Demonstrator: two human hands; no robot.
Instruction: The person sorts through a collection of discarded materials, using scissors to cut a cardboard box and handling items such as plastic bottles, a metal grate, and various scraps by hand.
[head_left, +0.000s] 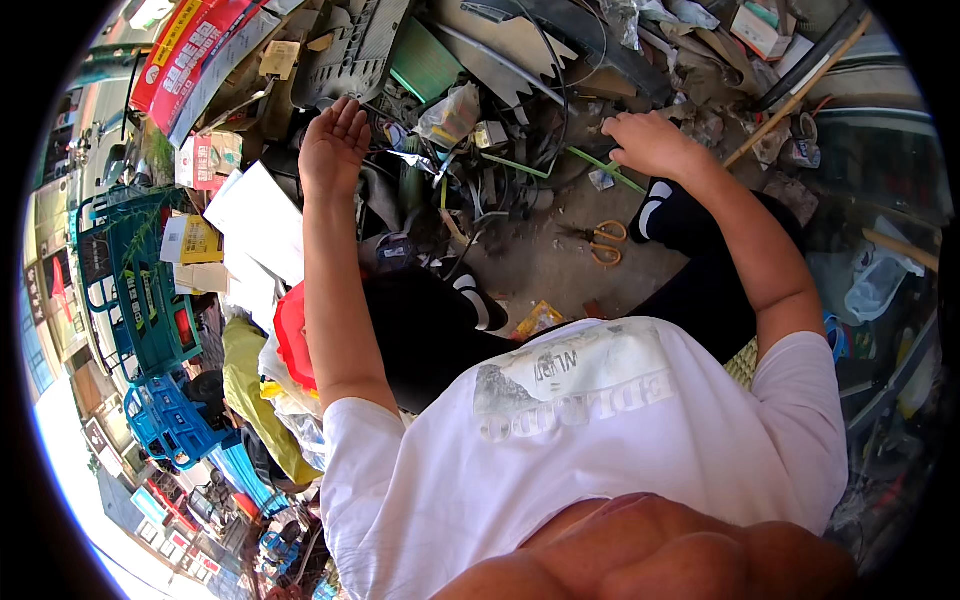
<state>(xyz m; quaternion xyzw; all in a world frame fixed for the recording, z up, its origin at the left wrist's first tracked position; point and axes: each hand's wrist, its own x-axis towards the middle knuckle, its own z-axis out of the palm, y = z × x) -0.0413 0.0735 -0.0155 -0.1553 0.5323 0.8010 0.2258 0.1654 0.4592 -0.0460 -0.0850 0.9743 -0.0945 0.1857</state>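
Note:
My left hand (335, 148) is raised over the clutter with its palm up, fingers slightly spread and nothing in it. Just beyond its fingertips lies a grey ribbed plastic panel (349, 56). My right hand (651, 142) reaches in from the other side, back upward and fingers apart; no held thing shows. Below its thumb a thin green strip (611, 171) lies on the floor. Scissors with orange handles (609, 244) rest on the concrete floor (540, 247) between my feet. Near the left hand are a crumpled clear plastic bag (452, 112) and a small box (490, 136).
Scrap surrounds me: a green ribbed piece (426, 60), a black cable (561, 82) and a wooden stick (802, 86) at right. White sheets (262, 225), cartons (193, 238) and a red printed box (199, 64) stand left. A teal cargo tricycle (135, 300) is outside.

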